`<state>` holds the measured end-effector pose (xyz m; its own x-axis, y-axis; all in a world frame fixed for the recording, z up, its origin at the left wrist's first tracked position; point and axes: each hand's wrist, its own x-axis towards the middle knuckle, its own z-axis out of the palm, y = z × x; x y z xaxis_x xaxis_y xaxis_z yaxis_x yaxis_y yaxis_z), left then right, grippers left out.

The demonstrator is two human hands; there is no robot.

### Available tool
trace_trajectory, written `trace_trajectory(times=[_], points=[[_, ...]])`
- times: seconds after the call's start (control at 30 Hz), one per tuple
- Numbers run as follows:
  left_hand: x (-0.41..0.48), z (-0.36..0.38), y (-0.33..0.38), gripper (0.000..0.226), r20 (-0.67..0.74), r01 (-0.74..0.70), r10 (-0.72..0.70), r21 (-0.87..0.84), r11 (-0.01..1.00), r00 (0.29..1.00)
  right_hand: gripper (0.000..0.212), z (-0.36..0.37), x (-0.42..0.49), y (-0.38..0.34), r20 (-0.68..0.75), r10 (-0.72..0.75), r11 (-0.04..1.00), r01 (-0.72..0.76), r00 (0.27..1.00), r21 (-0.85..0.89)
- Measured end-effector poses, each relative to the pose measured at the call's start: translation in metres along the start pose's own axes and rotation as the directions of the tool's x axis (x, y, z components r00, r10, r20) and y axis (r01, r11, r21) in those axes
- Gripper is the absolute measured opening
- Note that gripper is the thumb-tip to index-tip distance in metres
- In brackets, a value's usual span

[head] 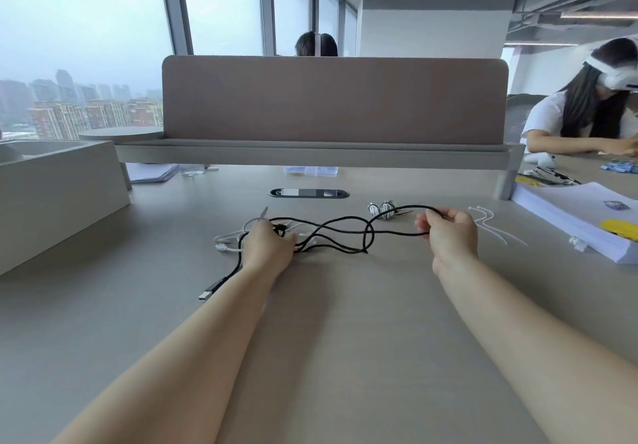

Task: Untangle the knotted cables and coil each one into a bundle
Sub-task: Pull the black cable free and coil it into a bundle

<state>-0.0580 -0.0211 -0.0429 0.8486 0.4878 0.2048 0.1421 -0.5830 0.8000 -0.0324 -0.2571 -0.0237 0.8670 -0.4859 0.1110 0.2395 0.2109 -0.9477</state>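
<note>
Right hand lifts black cable loop; left hand pins tangle.

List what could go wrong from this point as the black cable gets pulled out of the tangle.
1. The right hand holds a loop of the black cable that crosses itself near the middle; pulling it sideways could cinch that crossing into a tighter knot.
2. The white cable lies tangled under the left hand, so it may drag along.
3. The loose zip ties beside the right hand could be swept aside.
</note>
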Motion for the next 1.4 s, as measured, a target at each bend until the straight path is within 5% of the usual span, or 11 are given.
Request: trace_trajectory(times=[0.17, 0.3, 0.43, 0.53, 0.73, 0.87, 0.93, 1.0, 1.1, 1.27, 1.4], points=[[-0.016, 0.004, 0.008, 0.035, 0.039, -0.151, 0.146, 0.211, 0.966, 0.989, 0.018, 0.009, -0.010, 0.006, 0.236, 0.032, 0.977, 0.020, 0.971, -0.213], [-0.033, 0.007, 0.021, 0.030, -0.014, -0.376, 0.431, 0.461, 0.804, 0.902, 0.004, 0.015, -0.026, 0.005, 0.424, 0.092, 0.932, 0.072, 0.901, -0.356], [-0.038, 0.017, 0.025, 0.037, 0.069, -0.542, 0.557, 0.351, 0.763, 0.828, 0.021, 0.020, -0.044, -0.004, 0.576, 0.130, 0.936, 0.093, 0.807, -0.340], [-0.037, 0.022, 0.024, 0.029, 0.183, -0.608, 0.582, 0.323, 0.725, 0.792, 0.030, 0.023, -0.050, -0.009, 0.605, 0.130, 0.979, -0.006, 0.786, -0.202], [-0.031, 0.020, 0.021, 0.024, 0.322, -0.511, 0.458, 0.101, 0.854, 0.829, 0.032, 0.025, -0.036, -0.007, 0.487, -0.043, 0.984, -0.047, 0.872, 0.172], [-0.031, 0.019, 0.024, 0.036, 0.275, -0.419, 0.367, 0.160, 0.894, 0.889, 0.033, 0.017, -0.029, -0.004, 0.511, -0.162, 0.971, 0.229, 0.844, -0.069], [-0.031, 0.017, 0.025, 0.042, 0.210, -0.360, 0.317, 0.217, 0.907, 0.925, 0.033, 0.013, -0.025, -0.002, 0.566, -0.189, 0.856, 0.417, 0.802, -0.304], [-0.027, 0.014, 0.022, 0.045, 0.127, -0.292, 0.270, 0.207, 0.934, 0.954, 0.034, 0.009, -0.016, 0.007, 0.582, -0.243, 0.572, 0.600, 0.776, -0.560], [-0.019, 0.008, 0.016, 0.044, 0.032, -0.177, 0.174, 0.099, 0.979, 0.984, 0.035, 0.007, -0.009, 0.017, 0.571, -0.210, 0.233, 0.608, 0.793, -0.759], [-0.016, -0.003, 0.017, 0.042, -0.106, -0.059, 0.044, -0.146, 0.988, 0.993, 0.036, 0.005, -0.011, 0.023, 0.520, -0.023, 0.014, 0.521, 0.854, -0.854], [-0.019, -0.007, 0.019, 0.040, -0.180, -0.088, 0.037, -0.288, 0.953, 0.983, 0.022, 0.002, -0.013, 0.018, 0.461, -0.103, -0.036, 0.460, 0.881, -0.887]])
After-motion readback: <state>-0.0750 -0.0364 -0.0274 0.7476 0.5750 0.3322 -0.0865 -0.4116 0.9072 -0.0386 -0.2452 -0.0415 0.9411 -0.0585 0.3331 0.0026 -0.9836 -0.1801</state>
